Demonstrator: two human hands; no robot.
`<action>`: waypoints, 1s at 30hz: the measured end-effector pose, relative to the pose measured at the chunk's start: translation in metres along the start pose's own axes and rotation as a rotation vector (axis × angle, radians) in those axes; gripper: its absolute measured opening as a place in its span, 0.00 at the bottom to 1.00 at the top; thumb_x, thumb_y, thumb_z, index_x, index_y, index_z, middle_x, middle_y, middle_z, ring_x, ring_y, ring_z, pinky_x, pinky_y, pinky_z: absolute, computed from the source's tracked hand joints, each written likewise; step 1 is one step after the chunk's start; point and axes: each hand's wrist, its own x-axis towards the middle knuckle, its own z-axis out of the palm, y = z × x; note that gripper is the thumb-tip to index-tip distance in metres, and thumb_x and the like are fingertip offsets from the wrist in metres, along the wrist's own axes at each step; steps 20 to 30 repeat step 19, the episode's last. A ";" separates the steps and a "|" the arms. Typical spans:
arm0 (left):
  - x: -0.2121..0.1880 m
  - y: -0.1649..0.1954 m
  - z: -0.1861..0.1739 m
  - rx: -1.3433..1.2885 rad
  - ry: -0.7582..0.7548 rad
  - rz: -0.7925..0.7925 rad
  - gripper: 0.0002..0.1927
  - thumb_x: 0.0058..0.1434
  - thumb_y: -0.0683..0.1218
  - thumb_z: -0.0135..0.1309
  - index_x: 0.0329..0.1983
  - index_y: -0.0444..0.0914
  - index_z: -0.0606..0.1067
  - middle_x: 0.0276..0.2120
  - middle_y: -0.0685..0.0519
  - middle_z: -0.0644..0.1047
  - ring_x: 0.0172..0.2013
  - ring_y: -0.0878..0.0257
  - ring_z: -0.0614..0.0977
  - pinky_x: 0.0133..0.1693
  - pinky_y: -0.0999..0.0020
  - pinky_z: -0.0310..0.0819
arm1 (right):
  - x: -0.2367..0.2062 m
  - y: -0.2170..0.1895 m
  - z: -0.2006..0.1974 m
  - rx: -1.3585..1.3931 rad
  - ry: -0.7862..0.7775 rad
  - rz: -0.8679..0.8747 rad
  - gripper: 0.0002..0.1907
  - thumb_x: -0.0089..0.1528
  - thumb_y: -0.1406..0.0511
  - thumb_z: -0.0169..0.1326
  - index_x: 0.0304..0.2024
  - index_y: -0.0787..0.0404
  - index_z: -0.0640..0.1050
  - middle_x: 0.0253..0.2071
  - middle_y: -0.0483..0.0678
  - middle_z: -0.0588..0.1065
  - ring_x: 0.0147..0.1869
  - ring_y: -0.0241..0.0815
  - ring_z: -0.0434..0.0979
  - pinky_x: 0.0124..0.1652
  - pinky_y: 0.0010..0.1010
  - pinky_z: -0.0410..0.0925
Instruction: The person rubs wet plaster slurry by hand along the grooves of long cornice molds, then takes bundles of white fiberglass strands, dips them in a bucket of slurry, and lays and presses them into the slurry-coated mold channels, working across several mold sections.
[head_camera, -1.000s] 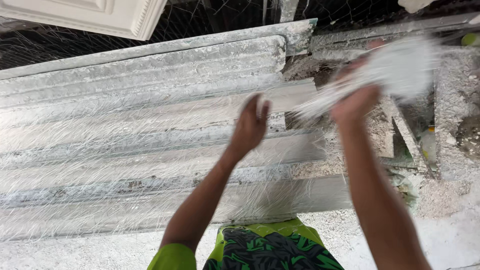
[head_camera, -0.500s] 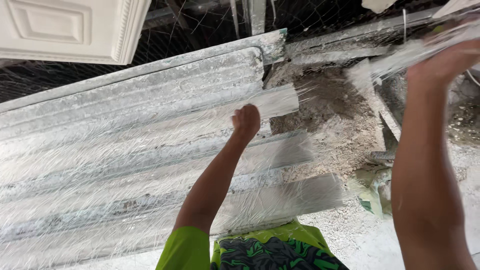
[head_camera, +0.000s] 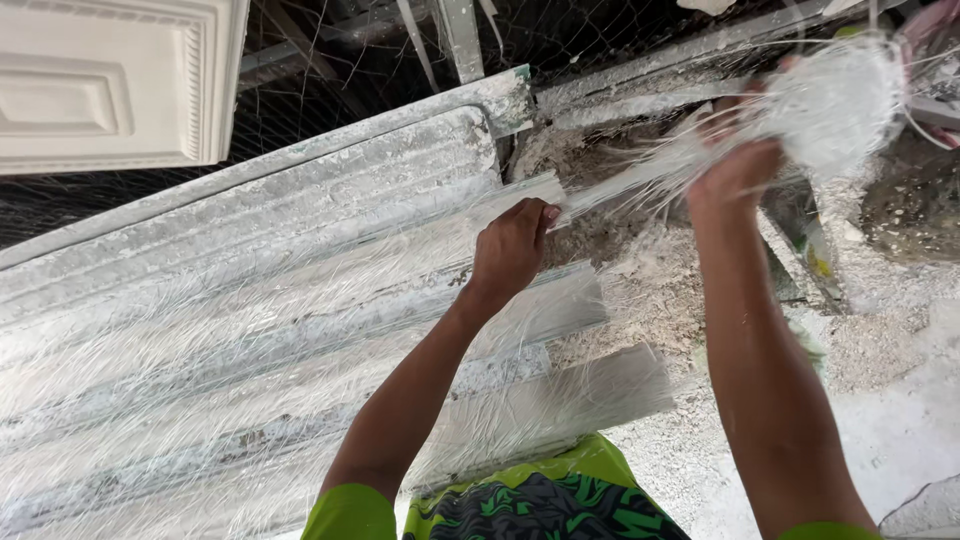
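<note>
Left hand (head_camera: 512, 250): closed, pinching a strand of white fibre (head_camera: 640, 180) at the fingertips, resting against the long grey moulds (head_camera: 300, 300). Right hand (head_camera: 745, 160): raised, closed on a loose wad of fibre (head_camera: 835, 105), the strand stretched between both hands. Fibres lie spread thinly over the moulds. Beyond: white ornamental panel (head_camera: 110, 85) upper left; powdery rubble (head_camera: 650, 290) beside the mould ends.

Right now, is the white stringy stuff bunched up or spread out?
Both: the white fibres are bunched in the right hand, then stretch taut to the left hand.
</note>
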 end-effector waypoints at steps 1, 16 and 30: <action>0.003 -0.005 0.003 0.012 -0.064 -0.043 0.15 0.75 0.50 0.45 0.40 0.36 0.76 0.31 0.47 0.82 0.25 0.56 0.81 0.23 0.60 0.73 | 0.014 -0.008 -0.002 0.011 0.033 -0.033 0.35 0.72 0.48 0.31 0.69 0.68 0.63 0.61 0.66 0.67 0.60 0.57 0.72 0.57 0.55 0.72; -0.010 -0.036 0.043 0.405 0.057 -0.078 0.26 0.70 0.57 0.38 0.56 0.31 0.69 0.52 0.36 0.77 0.49 0.42 0.81 0.46 0.41 0.77 | -0.011 -0.019 -0.035 -0.016 0.149 0.026 0.26 0.71 0.51 0.36 0.56 0.62 0.73 0.41 0.50 0.74 0.38 0.40 0.80 0.37 0.33 0.82; -0.003 0.023 0.018 -0.347 -0.359 -0.387 0.30 0.77 0.61 0.35 0.70 0.35 0.65 0.62 0.33 0.72 0.61 0.37 0.76 0.63 0.41 0.71 | -0.083 0.010 0.025 -0.001 0.051 0.214 0.26 0.72 0.47 0.35 0.66 0.49 0.70 0.56 0.45 0.70 0.57 0.39 0.77 0.46 0.36 0.82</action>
